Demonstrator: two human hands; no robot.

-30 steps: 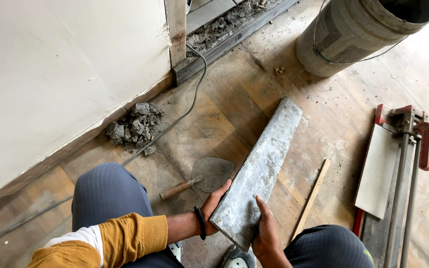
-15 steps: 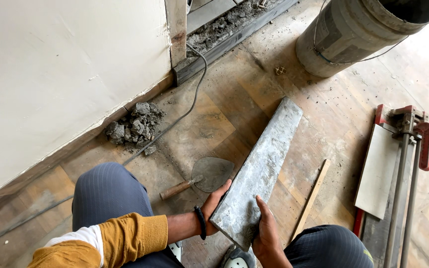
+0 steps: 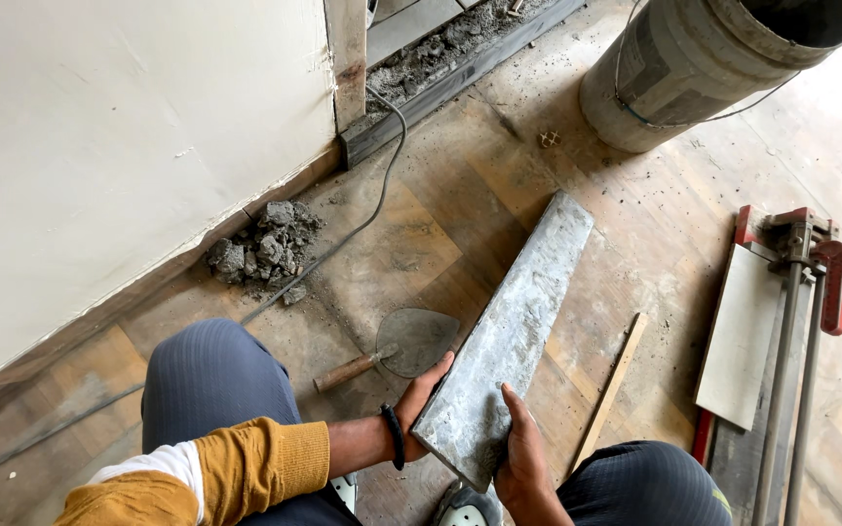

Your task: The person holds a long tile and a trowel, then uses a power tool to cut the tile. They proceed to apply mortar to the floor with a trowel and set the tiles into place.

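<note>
A long grey tile strip [image 3: 511,336], smeared with mortar, slants from my lap toward the upper right. My left hand [image 3: 419,404] grips its near left edge, thumb on top. My right hand [image 3: 521,458] holds the near right edge, fingers laid on the face. The far end of the strip points toward the bucket, and whether it touches the floor cannot be told. Just left of the strip, a trowel [image 3: 394,348] with a wooden handle lies flat on the floor.
A mortar-stained bucket [image 3: 704,68] stands at the top right. A red tile cutter [image 3: 786,351] with a pale tile on it lies at the right. A thin wooden stick [image 3: 612,388] lies beside the strip. Rubble pile [image 3: 263,249] and a cable [image 3: 363,209] sit by the white wall [image 3: 119,136].
</note>
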